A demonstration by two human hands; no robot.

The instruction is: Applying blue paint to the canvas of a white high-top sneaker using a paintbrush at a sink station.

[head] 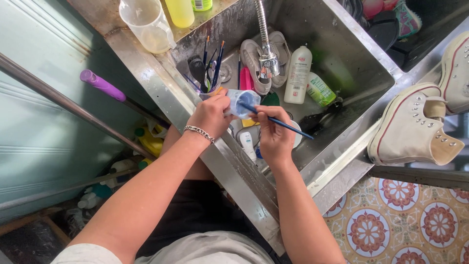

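L hand (211, 115) fingers curled round a small clear cup (243, 102), blue inside, held over the steel sink (342, 44) nr its front edge. R hand (273, 134) pinches a blue-handled brush (278, 121) btwn thumb & fingertips, tip at the cup's mouth. White bottle (297, 74) & grey shoes (259, 61) lie in the sink behind.

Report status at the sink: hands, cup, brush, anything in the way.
Left hand grips small cup. Right hand holds blue brush, tip in cup. Faucet just beyond; sink cluttered with shoes, bottles.
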